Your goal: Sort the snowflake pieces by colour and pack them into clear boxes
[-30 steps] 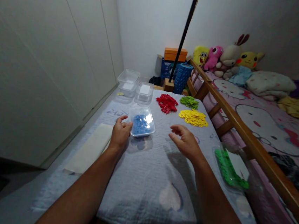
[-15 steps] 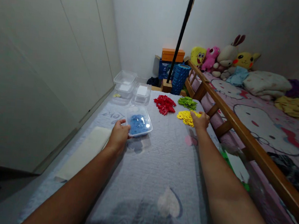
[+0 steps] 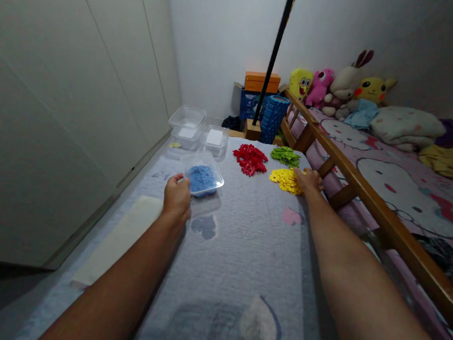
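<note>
My left hand grips the near left side of a clear plastic container, tilted a little over the cloth. Blue pieces show inside it. On the right, my right hand touches the right edge of a pile of yellow pieces, its thumb apart from the other fingers, nothing visibly held. Behind the yellow pile lies a green pile. A red pile sits to their left.
Clear containers stand at the back left, with another lidded container beside them. A pale flat pad lies near my left forearm. A wooden bed rail runs along the right side. A blue foam roller and a black pole stand behind.
My left hand and the container have shifted slightly left and away from me. My right hand has moved slightly right at the yellow pile's edge. The view has tilted a little.
</note>
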A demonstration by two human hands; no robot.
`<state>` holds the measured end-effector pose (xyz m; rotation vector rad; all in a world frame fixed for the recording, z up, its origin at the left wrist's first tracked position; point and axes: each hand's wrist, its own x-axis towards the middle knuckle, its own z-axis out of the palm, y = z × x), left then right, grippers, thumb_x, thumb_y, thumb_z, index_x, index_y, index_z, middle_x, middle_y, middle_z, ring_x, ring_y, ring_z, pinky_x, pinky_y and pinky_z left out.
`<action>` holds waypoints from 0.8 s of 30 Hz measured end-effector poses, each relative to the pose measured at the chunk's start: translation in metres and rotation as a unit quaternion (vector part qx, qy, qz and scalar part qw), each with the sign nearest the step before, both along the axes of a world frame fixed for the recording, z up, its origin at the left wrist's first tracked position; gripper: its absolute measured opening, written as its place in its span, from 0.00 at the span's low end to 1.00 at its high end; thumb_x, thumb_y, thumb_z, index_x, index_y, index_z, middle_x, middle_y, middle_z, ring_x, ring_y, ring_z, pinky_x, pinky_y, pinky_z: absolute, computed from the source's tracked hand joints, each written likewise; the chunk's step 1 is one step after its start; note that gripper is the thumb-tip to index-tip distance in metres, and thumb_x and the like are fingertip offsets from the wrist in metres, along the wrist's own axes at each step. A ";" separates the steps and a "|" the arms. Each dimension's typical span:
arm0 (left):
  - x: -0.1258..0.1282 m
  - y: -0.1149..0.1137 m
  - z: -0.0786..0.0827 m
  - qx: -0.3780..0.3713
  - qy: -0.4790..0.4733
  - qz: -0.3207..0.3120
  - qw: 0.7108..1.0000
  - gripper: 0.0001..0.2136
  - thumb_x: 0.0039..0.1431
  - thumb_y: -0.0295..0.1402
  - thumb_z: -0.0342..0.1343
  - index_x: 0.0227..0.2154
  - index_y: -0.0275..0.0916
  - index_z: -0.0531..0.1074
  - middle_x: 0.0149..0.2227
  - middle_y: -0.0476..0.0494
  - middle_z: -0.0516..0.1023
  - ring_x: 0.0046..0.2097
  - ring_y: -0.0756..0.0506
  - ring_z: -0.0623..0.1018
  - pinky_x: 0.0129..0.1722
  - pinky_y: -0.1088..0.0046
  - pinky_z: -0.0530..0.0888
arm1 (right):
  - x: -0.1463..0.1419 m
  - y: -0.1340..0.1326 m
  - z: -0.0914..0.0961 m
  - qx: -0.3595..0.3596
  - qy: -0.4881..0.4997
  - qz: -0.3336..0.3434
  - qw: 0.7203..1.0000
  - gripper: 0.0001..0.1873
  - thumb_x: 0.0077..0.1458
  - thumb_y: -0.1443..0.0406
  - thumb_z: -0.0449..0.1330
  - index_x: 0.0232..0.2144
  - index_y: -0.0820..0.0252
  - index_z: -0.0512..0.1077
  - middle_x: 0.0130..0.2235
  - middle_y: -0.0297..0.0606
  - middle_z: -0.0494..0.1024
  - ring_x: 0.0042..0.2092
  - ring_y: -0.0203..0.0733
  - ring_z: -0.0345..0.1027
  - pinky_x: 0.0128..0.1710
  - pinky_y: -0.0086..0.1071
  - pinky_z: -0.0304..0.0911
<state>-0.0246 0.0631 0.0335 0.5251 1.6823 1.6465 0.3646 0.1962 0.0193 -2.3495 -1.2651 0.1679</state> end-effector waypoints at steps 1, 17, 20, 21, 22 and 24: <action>0.000 0.003 -0.003 0.004 0.002 0.005 1.000 0.17 0.50 0.32 0.56 0.45 0.36 0.70 0.28 0.54 0.69 0.24 0.53 0.66 0.24 0.78 0.62 | 0.001 0.003 -0.001 -0.007 -0.001 0.007 1.000 0.33 0.57 0.41 0.54 0.58 0.48 0.73 0.64 0.46 0.66 0.65 0.60 0.57 0.64 0.58 0.50; -0.003 -0.002 -0.039 0.066 0.131 -0.028 0.989 0.23 0.57 0.36 0.57 0.54 0.41 0.61 0.34 0.54 0.69 0.27 0.52 0.72 0.34 0.74 0.70 | 0.003 0.006 -0.002 -0.062 -0.026 0.087 0.994 0.32 0.56 0.44 0.55 0.56 0.49 0.76 0.59 0.48 0.76 0.59 0.62 0.66 0.57 0.55 0.58; -0.002 -0.004 -0.036 0.066 0.130 -0.034 0.989 0.23 0.57 0.37 0.57 0.54 0.41 0.60 0.34 0.54 0.68 0.27 0.52 0.72 0.33 0.74 0.70 | -0.001 -0.006 -0.003 -0.058 -0.032 0.085 0.994 0.32 0.57 0.43 0.54 0.56 0.49 0.76 0.60 0.46 0.75 0.59 0.61 0.66 0.57 0.53 0.59; -0.001 -0.004 -0.035 0.066 0.131 -0.035 0.989 0.23 0.57 0.37 0.57 0.54 0.41 0.60 0.34 0.54 0.68 0.27 0.52 0.72 0.32 0.74 0.70 | -0.003 -0.010 -0.003 -0.056 -0.033 0.087 0.994 0.32 0.57 0.43 0.54 0.56 0.49 0.76 0.60 0.46 0.75 0.59 0.61 0.66 0.58 0.53 0.59; -0.001 -0.005 -0.035 0.066 0.133 -0.037 0.988 0.23 0.57 0.37 0.57 0.54 0.41 0.61 0.34 0.54 0.68 0.27 0.52 0.72 0.32 0.74 0.70 | -0.005 -0.014 -0.004 -0.054 -0.034 0.089 0.994 0.32 0.58 0.43 0.53 0.56 0.49 0.76 0.60 0.46 0.75 0.59 0.61 0.66 0.58 0.53 0.59; -0.001 -0.005 -0.035 0.066 0.139 -0.038 0.987 0.22 0.57 0.37 0.57 0.54 0.41 0.61 0.34 0.54 0.68 0.27 0.52 0.72 0.32 0.74 0.70 | -0.010 -0.023 -0.005 -0.050 -0.035 0.095 0.994 0.31 0.58 0.44 0.54 0.56 0.50 0.76 0.59 0.46 0.76 0.60 0.62 0.66 0.59 0.53 0.58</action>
